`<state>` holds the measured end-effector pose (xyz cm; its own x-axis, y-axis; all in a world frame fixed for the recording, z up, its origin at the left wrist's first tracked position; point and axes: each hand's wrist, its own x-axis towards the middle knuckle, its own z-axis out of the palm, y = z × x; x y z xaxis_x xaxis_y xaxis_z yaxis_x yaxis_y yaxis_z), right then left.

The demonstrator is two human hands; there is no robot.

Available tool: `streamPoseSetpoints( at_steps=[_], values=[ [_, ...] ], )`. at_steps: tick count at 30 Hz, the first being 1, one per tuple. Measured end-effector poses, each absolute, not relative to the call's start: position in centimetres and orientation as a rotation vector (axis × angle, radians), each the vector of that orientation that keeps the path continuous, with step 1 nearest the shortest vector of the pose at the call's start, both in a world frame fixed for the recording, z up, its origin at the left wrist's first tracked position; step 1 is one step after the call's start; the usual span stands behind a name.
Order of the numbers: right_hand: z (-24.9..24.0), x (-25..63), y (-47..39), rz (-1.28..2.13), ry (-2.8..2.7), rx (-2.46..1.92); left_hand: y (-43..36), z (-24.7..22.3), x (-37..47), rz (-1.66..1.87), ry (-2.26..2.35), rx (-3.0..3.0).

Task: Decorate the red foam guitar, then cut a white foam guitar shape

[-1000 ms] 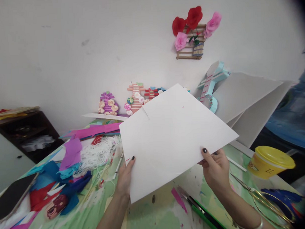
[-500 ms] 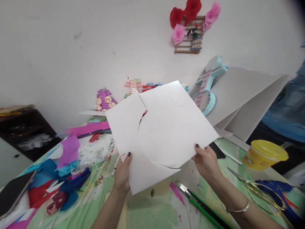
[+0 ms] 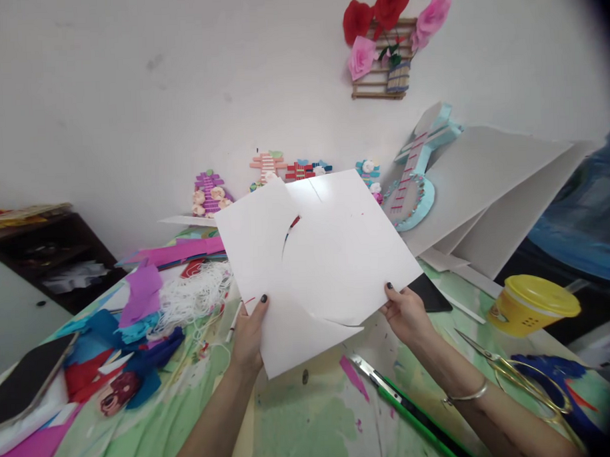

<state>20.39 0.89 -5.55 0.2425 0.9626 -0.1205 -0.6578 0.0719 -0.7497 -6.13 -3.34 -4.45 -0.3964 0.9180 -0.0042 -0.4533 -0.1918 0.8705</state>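
A white sheet of stiff board (image 3: 336, 254) is held up above the table, tilted toward me. A curved cut runs through it, with a narrow slit showing at the upper left and the cut reaching the lower edge. My left hand (image 3: 248, 334) grips its lower left edge, thumb on top. At the lower right edge, my right hand (image 3: 405, 311) pinches the board between thumb and fingers; the fingers beneath are partly hidden. Below the right forearm lies a green utility knife (image 3: 411, 408) with its metal tip showing.
Gold-handled scissors (image 3: 528, 381) and a yellow lidded tub (image 3: 535, 304) sit at right. White string (image 3: 194, 295) and coloured scraps lie at left. A light-blue paper guitar (image 3: 416, 178) and grey-white boards (image 3: 493, 182) lean at the wall.
The board's far edge has dipped and its right side has shifted slightly left with my right hand. The slit at the upper left looks different. Both hands still hold the board.
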Motion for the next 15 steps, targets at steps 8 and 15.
streamPoseSetpoints(
  at_steps=[8, 15],
  values=[
    [-6.3, 20.8, 1.3, 1.238, -0.647, -0.958, -3.1, -5.5, -6.3, 1.777, 1.361, 0.748],
    [-5.5, 23.3, -2.2, 1.028, -1.879, -1.891, -2.8, -7.9, -5.9, 1.768, 1.442, 0.702]
  ],
)
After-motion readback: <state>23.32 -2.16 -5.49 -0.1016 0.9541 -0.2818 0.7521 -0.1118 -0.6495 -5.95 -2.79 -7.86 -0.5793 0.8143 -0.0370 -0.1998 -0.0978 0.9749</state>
